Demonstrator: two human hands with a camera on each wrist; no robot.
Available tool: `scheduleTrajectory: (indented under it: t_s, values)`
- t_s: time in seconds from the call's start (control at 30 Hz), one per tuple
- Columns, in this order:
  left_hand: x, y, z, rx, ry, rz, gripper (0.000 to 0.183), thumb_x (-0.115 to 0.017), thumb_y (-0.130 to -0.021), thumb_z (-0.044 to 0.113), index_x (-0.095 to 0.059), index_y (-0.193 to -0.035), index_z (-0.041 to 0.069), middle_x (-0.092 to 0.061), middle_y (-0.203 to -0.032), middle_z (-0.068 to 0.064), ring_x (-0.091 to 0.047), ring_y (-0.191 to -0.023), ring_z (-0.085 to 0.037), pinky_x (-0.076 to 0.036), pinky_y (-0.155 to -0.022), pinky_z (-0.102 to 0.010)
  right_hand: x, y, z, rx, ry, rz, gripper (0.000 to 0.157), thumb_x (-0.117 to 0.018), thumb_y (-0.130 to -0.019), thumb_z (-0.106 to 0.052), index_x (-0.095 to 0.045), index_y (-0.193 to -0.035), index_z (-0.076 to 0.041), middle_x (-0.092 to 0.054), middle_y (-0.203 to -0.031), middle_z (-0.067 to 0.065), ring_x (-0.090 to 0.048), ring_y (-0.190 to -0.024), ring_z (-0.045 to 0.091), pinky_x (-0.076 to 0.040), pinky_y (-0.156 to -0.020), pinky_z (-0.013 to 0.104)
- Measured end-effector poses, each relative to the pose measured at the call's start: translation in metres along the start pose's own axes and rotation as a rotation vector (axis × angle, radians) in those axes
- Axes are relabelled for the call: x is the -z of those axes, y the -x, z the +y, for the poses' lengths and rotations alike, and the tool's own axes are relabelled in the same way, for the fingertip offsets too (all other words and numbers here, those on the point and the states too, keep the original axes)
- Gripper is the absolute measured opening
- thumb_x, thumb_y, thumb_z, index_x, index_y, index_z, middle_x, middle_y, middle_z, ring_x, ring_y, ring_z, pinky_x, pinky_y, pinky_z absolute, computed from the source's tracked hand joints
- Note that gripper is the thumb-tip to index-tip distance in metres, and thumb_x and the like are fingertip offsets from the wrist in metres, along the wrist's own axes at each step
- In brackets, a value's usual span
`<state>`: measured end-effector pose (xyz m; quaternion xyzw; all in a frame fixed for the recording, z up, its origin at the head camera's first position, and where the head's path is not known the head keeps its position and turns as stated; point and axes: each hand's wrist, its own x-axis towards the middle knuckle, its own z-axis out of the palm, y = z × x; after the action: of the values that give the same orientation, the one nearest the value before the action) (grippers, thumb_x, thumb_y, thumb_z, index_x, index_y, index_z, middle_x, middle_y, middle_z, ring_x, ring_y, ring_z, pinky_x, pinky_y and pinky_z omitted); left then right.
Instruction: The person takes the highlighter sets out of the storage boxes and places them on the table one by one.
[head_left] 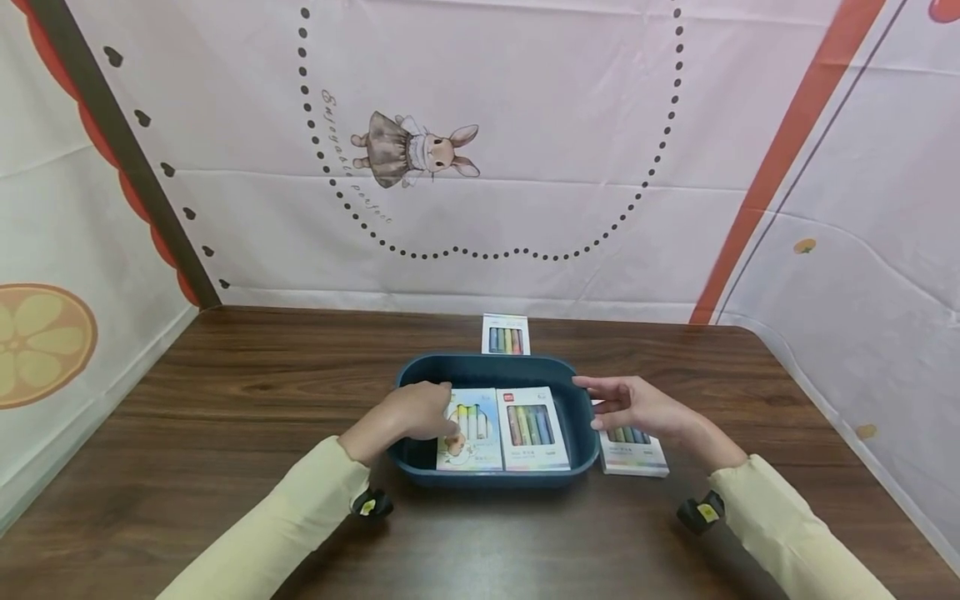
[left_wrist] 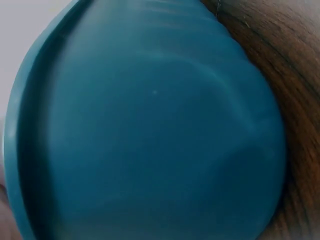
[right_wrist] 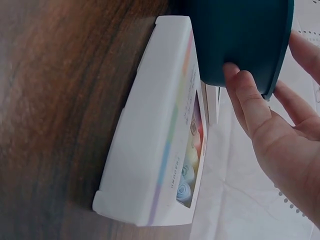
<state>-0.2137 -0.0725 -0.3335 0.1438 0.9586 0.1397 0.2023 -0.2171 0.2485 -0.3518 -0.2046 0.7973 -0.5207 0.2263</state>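
Observation:
A dark blue plastic basket [head_left: 491, 479] stands on the table, with two crayon boxes lying side by side inside. My left hand [head_left: 426, 410] reaches over its left side and holds the left edge of the light-blue crayon box [head_left: 480, 454], thumb over the face; its other fingers are partly hidden. Beside that box lies a white crayon box [head_left: 536, 450] with a window of coloured sticks. In the left wrist view the basket's outer wall [left_wrist: 150, 125] fills most of the picture. My right hand [head_left: 633, 406], fingers spread, touches the basket's right rim and outer wall.
Another white crayon box [head_left: 633, 460] lies on the table right of the basket, partly under my right hand in the head view. A further box [head_left: 506, 325] lies behind the basket. Printed cloth [head_left: 525, 208] hangs along the table's back and sides.

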Motion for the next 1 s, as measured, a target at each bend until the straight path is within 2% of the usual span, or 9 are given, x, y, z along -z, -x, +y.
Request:
scheduleTrajectory:
  t_s: [0.3, 0.37, 0.43, 0.5, 0.57, 0.63, 0.73, 0.83, 1.0]
  values:
    - [-0.0019, 0.0011, -0.0021, -0.032, 0.044, 0.004, 0.07, -0.061, -0.086, 0.032, -0.03, -0.141, 0.001, -0.048, -0.132, -0.015, -0.05, -0.105, -0.024, -0.037, -0.097, -0.049, 0.0003, 0.0001, 0.0001, -0.011, -0.02, 0.013, 0.068, -0.068, -0.081, -0.011, -0.034, -0.138, 0.001, -0.042, -0.133, 0.027, -0.053, -0.112, 0.034, -0.043, -0.093, 0.043]
    - [-0.002, 0.0014, -0.0027, -0.047, 0.066, 0.014, 0.07, -0.06, -0.087, 0.032, -0.028, -0.141, 0.0, -0.053, -0.126, -0.015, -0.054, -0.098, -0.023, -0.043, -0.091, -0.043, 0.0005, 0.0001, 0.0, -0.012, -0.025, 0.012, 0.068, -0.068, -0.081, -0.011, -0.033, -0.138, 0.001, -0.042, -0.134, 0.027, -0.053, -0.112, 0.034, -0.044, -0.092, 0.042]
    - [-0.0018, 0.0018, -0.0028, -0.058, 0.092, 0.027, 0.071, -0.06, -0.087, 0.031, -0.027, -0.141, 0.0, -0.058, -0.116, -0.014, -0.056, -0.084, -0.02, -0.047, -0.077, -0.035, 0.0008, -0.0001, 0.0002, -0.015, -0.028, 0.01, 0.068, -0.068, -0.081, -0.011, -0.033, -0.138, 0.001, -0.041, -0.134, 0.027, -0.053, -0.112, 0.034, -0.045, -0.091, 0.04]
    - [-0.0017, 0.0023, -0.0025, -0.065, 0.128, 0.033, 0.072, -0.06, -0.087, 0.03, -0.025, -0.142, -0.001, -0.062, -0.097, -0.013, -0.049, -0.064, -0.018, -0.04, -0.058, -0.029, 0.0011, -0.0003, 0.0006, -0.018, -0.035, 0.009, 0.069, -0.068, -0.081, -0.01, -0.033, -0.138, 0.001, -0.041, -0.134, 0.027, -0.053, -0.112, 0.034, -0.045, -0.091, 0.04]
    - [-0.0017, 0.0024, -0.002, -0.071, 0.146, 0.044, 0.072, -0.061, -0.087, 0.029, -0.024, -0.142, -0.001, -0.062, -0.087, -0.013, -0.043, -0.055, -0.017, -0.033, -0.052, -0.028, 0.0016, -0.0003, 0.001, -0.02, -0.03, 0.01, 0.068, -0.068, -0.081, -0.01, -0.033, -0.138, 0.001, -0.041, -0.134, 0.027, -0.054, -0.112, 0.033, -0.045, -0.091, 0.04]
    - [-0.0021, 0.0026, -0.0017, -0.076, 0.17, 0.068, 0.071, -0.061, -0.087, 0.029, -0.025, -0.142, 0.0, -0.062, -0.094, -0.014, -0.045, -0.059, -0.015, -0.037, -0.055, -0.029, 0.0019, -0.0003, 0.0011, -0.019, -0.025, 0.011, 0.068, -0.068, -0.081, -0.01, -0.033, -0.138, 0.001, -0.042, -0.134, 0.026, -0.054, -0.111, 0.034, -0.044, -0.092, 0.041]
    - [-0.0033, 0.0027, -0.0019, -0.081, 0.197, 0.105, 0.07, -0.061, -0.087, 0.029, -0.026, -0.142, 0.001, -0.058, -0.116, -0.015, -0.054, -0.081, -0.016, -0.046, -0.077, -0.036, 0.002, -0.0005, 0.0008, -0.015, -0.02, 0.013, 0.068, -0.068, -0.081, -0.01, -0.034, -0.138, 0.001, -0.042, -0.134, 0.027, -0.054, -0.111, 0.034, -0.044, -0.092, 0.041]
    - [-0.0034, 0.0034, -0.0016, -0.083, 0.245, 0.132, 0.069, -0.061, -0.087, 0.029, -0.028, -0.142, 0.002, -0.051, -0.128, -0.015, -0.053, -0.101, -0.019, -0.042, -0.092, -0.044, 0.0019, -0.0005, 0.0003, -0.013, -0.031, 0.012, 0.068, -0.069, -0.08, -0.009, -0.034, -0.138, 0.001, -0.041, -0.134, 0.027, -0.053, -0.112, 0.035, -0.044, -0.092, 0.04]
    - [-0.0027, 0.0056, -0.002, -0.102, 0.288, 0.176, 0.068, -0.065, -0.085, 0.026, -0.032, -0.14, 0.003, -0.055, -0.125, -0.016, -0.055, -0.108, -0.022, -0.045, -0.089, -0.044, 0.0012, -0.0006, 0.0, -0.022, -0.031, 0.015, 0.068, -0.069, -0.08, -0.01, -0.034, -0.138, 0.001, -0.041, -0.134, 0.027, -0.054, -0.111, 0.035, -0.044, -0.092, 0.041]
